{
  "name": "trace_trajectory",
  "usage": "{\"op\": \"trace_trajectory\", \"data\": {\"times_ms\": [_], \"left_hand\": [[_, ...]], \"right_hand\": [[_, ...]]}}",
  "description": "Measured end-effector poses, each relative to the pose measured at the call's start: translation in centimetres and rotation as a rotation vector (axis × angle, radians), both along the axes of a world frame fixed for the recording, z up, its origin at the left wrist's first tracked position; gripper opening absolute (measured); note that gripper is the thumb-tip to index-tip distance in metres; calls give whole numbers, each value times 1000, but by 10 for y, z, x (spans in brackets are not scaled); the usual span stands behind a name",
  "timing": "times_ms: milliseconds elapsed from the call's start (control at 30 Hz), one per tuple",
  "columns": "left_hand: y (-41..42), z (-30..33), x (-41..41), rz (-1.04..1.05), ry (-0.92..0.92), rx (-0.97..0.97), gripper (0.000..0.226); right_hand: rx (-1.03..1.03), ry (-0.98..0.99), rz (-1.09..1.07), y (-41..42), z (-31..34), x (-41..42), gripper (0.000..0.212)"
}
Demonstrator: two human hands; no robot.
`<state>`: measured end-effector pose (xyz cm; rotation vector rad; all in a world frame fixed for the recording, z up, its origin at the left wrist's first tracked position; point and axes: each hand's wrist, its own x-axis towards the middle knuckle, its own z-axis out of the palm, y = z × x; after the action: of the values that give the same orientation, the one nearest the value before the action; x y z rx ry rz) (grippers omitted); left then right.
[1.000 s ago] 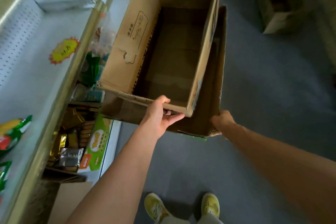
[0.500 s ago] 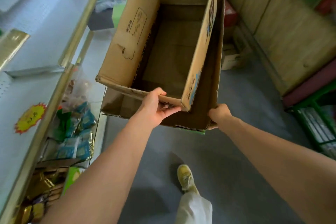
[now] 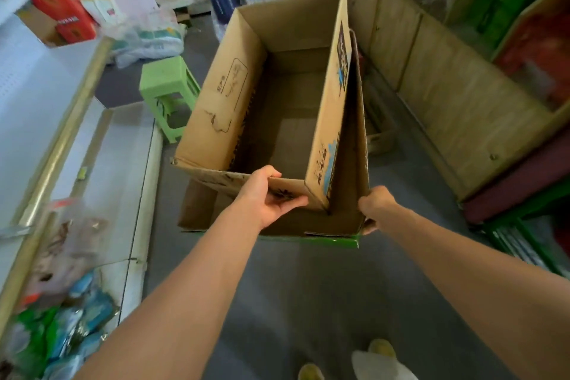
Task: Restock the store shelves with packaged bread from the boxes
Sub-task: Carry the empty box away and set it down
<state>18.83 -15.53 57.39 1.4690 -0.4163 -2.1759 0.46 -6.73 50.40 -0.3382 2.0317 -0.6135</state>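
Two empty cardboard boxes are carried in front of me, the inner box (image 3: 222,102) nested inside the outer box (image 3: 354,182). My left hand (image 3: 268,194) grips the near rim of the inner box, thumb outside and fingers curled over the edge. My right hand (image 3: 374,205) grips the near right corner of the outer box. Both boxes hang above the grey floor with no bread inside. The white store shelves (image 3: 40,95) run along the left, with packaged goods (image 3: 61,318) on the lower tier.
A green plastic stool (image 3: 168,89) stands on the floor ahead left. Beyond it lie plastic bags (image 3: 151,40) and red cartons (image 3: 64,9). Wooden panelled counters (image 3: 456,108) line the right side. My feet in yellow shoes (image 3: 311,372) show at the bottom.
The view has swung forward along the aisle with the boxes still carried; the stool and far goods have come into sight. Both hands keep the same grips.
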Motion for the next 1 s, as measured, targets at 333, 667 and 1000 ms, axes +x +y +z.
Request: {"op": "trace_trajectory", "data": {"times_ms": [333,667,1000], "left_hand": [[-122,-9,-190,-26,1,29,29],[-238,-38,-358,-5,8,76,27],[-368,-92,-467,-1,-32,142,24]], "right_hand": [[15,-1,20,-119,-11,-189,21],[50,0,33,-238,-37,-357,23],[106,-32,15,-358,-99,-467,28]]}}
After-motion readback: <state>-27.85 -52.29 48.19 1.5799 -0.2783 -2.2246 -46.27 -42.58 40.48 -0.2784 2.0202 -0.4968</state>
